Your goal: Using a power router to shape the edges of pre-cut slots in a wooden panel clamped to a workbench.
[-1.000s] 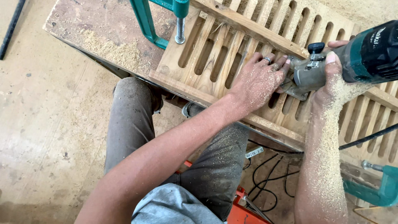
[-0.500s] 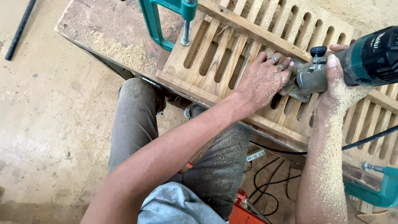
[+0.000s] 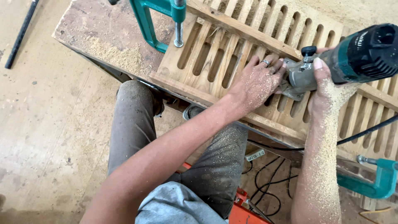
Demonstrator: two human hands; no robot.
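While your right hand (image 3: 327, 85) is gripping the teal power trimmer (image 3: 352, 58) over the slatted wooden panel (image 3: 215, 62), your left hand (image 3: 257, 81) is pressing flat, fingers together, beside it; sawdust suggests routing is underway, remaining slots uncertain

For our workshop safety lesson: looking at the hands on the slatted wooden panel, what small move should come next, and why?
Probably draw the left hand back a little along the slatted wooden panel. Its fingers touch the grey base of the teal and black power trimmer, which the right hand grips; the teal clamp already pins the panel.
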